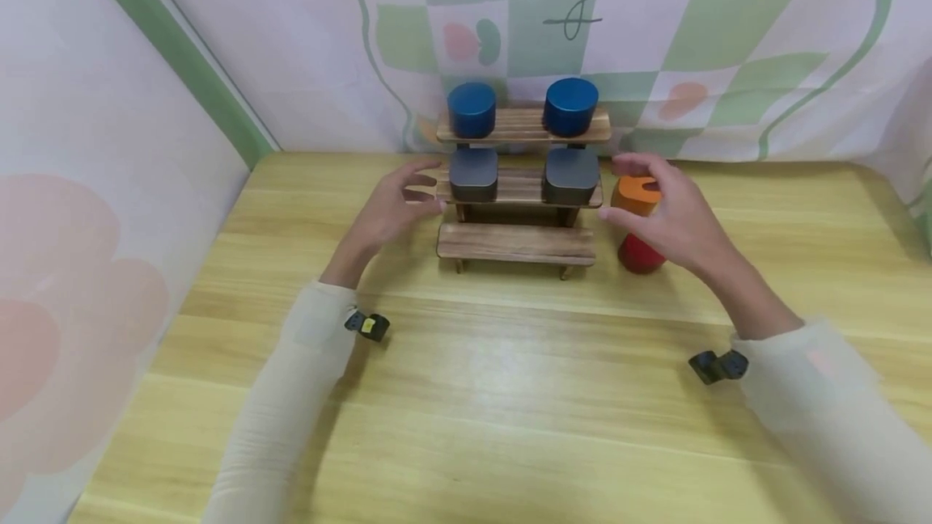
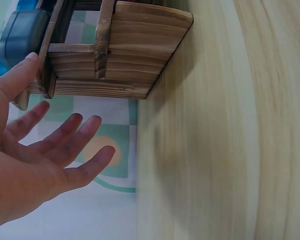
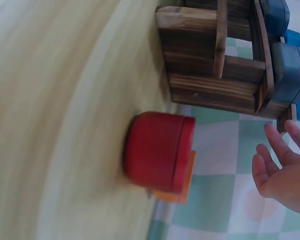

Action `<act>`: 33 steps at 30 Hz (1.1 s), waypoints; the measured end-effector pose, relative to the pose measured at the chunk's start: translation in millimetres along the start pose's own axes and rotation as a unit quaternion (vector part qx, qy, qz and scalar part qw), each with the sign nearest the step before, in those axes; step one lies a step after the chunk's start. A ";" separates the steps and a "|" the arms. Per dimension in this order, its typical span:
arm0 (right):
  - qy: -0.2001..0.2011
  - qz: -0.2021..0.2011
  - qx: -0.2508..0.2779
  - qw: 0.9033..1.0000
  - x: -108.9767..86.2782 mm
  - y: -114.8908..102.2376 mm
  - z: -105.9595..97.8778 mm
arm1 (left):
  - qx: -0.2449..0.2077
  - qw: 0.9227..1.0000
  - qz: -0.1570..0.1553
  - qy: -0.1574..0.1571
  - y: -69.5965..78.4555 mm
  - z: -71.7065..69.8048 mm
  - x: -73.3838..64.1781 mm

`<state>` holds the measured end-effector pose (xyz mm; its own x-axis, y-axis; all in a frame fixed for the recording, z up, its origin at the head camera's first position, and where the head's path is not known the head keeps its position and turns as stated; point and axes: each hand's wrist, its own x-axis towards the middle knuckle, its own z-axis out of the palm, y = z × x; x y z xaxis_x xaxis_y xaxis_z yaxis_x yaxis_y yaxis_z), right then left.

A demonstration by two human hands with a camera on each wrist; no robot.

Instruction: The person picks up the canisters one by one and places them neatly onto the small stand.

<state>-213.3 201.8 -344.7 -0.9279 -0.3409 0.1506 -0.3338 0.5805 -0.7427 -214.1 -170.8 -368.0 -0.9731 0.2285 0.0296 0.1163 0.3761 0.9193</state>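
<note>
A three-tier wooden stand (image 1: 517,242) sits on the table with its lowest step bare. Two dark grey square-cornered containers (image 1: 473,176) (image 1: 571,178) occupy the middle step. On the top step are two round blue containers (image 1: 472,111) (image 1: 571,107). My left hand (image 1: 396,204) is at the stand's left side, fingers spread and holding nothing; its thumb tip overlaps the stand's end, and contact is unclear. Past the right side, my right hand (image 1: 673,213) has loosely bent, parted fingers around empty air. It partly hides an orange container (image 1: 635,194) and a red container (image 1: 641,255).
In the right wrist view, the red container (image 3: 157,150) stands on the table in front of the orange one (image 3: 176,196). A patterned cloth (image 1: 655,39) hangs behind the table (image 1: 510,395). A pale panel (image 1: 87,265) borders the left side.
</note>
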 end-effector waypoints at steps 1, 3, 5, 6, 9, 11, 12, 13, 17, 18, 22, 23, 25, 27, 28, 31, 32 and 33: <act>-0.001 -0.001 0.001 1.000 -2.1 2.0 -0.9 | -0.006 1.000 0.001 0.000 0.3 0.2 -1.0; -0.002 -0.003 0.002 1.000 -5.8 6.2 -2.2 | -0.012 1.000 0.000 -0.001 0.9 0.7 -3.4; -0.001 -0.003 0.002 1.000 -9.5 9.3 -3.4 | -0.016 1.000 -0.002 -0.001 0.6 1.4 -5.7; 0.000 -0.001 0.002 1.000 -11.4 10.5 -4.1 | -0.016 1.000 -0.003 -0.003 0.6 1.8 -7.1; 0.002 0.005 0.001 1.000 -17.1 14.6 -6.6 | -0.019 1.000 -0.018 -0.010 -1.6 3.3 -10.7; 0.001 0.010 0.005 1.000 -21.3 17.6 -8.2 | -0.021 0.999 -0.029 -0.015 -3.3 4.3 -13.3; 0.001 0.013 0.007 1.000 -23.4 19.5 -9.0 | -0.019 0.999 -0.035 -0.018 -4.3 4.9 -14.8; 0.000 0.016 0.009 1.000 -25.5 21.6 -9.8 | -0.018 0.999 -0.040 -0.020 -4.9 5.4 -16.3; 0.002 0.018 0.008 1.000 -32.9 31.1 -13.0 | 0.001 0.999 -0.046 -0.027 -7.4 8.5 -21.0; 0.004 0.019 0.005 1.000 -34.7 33.7 -13.9 | 0.011 0.998 -0.047 -0.030 -7.9 9.5 -21.8; 0.002 0.025 -0.007 1.000 -42.6 44.5 -18.9 | 0.042 0.997 -0.055 -0.040 -7.7 13.3 -25.5; 0.000 0.028 -0.009 1.000 -44.7 47.1 -20.5 | 0.047 0.996 -0.055 -0.042 -7.8 14.0 -26.3; -0.005 0.032 -0.014 0.999 -48.6 52.2 -23.8 | 0.048 0.996 -0.053 -0.045 -7.3 15.2 -28.2; -0.010 0.035 -0.016 0.999 -51.9 57.4 -26.8 | 0.052 0.996 -0.048 -0.048 -7.5 16.3 -29.2; -0.012 0.037 -0.021 0.999 -53.6 59.7 -28.0 | 0.052 0.996 -0.047 -0.049 -7.9 16.7 -29.7; -0.026 0.038 -0.027 0.999 -58.0 67.0 -30.3 | 0.058 0.996 -0.042 -0.050 -8.9 18.0 -30.7; -0.031 0.040 -0.028 0.998 -59.6 69.2 -30.8 | 0.060 0.996 -0.041 -0.049 -9.6 18.3 -30.8; -0.035 0.041 -0.028 0.998 -61.3 71.0 -31.3 | 0.062 0.996 -0.041 -0.048 -10.1 18.8 -31.1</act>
<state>-185.3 287.1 -386.3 -0.9393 -0.3404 0.0423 -0.2670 0.6484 -0.7129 -181.3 -164.9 -385.5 -0.9578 0.2745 -0.0859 0.0673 0.5043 0.8609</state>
